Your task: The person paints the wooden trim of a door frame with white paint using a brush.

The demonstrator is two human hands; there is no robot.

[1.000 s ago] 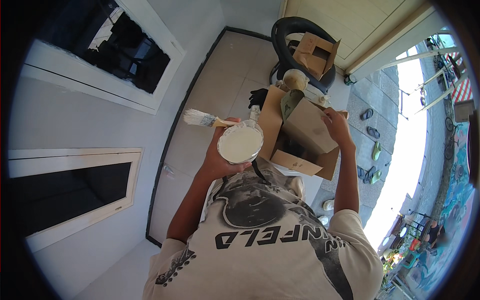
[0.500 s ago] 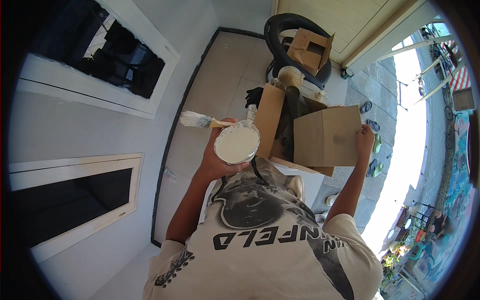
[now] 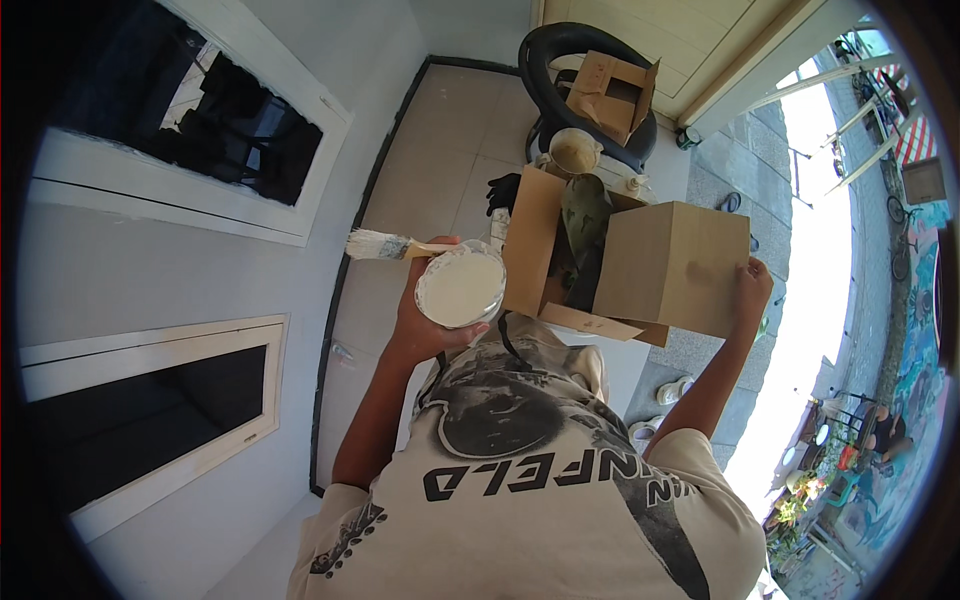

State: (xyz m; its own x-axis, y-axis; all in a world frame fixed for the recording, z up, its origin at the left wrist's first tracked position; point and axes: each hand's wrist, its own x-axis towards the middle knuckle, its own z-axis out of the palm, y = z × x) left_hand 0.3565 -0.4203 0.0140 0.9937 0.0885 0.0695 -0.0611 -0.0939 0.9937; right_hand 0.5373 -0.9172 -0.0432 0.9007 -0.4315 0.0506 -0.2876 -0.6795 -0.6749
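My left hand (image 3: 418,335) is closed around a round tub of off-white paint (image 3: 460,287), its rim smeared with paint. A paintbrush (image 3: 378,245) with pale bristles lies across the top of that hand, its handle against the tub and its bristles pointing left. To the right, my right hand (image 3: 752,292) grips the outer edge of a wide flap (image 3: 705,262) of an open cardboard box (image 3: 530,245). Inside the box lies a dark green, camouflage-patterned thing (image 3: 585,220), partly hidden by the flap. My right fingertips are partly out of sight behind the cardboard.
Behind the box stand a paint-stained container (image 3: 574,152) and a black round chair (image 3: 540,60) bearing a smaller cardboard box (image 3: 610,95). A black glove (image 3: 503,192) lies left of the box. Windows (image 3: 160,385) line the left wall; slippers (image 3: 675,390) rest on the paving at right.
My right hand has pulled the flap outward to the right, showing more of the green thing inside. The paint tub and brush have shifted slightly left with my left hand.
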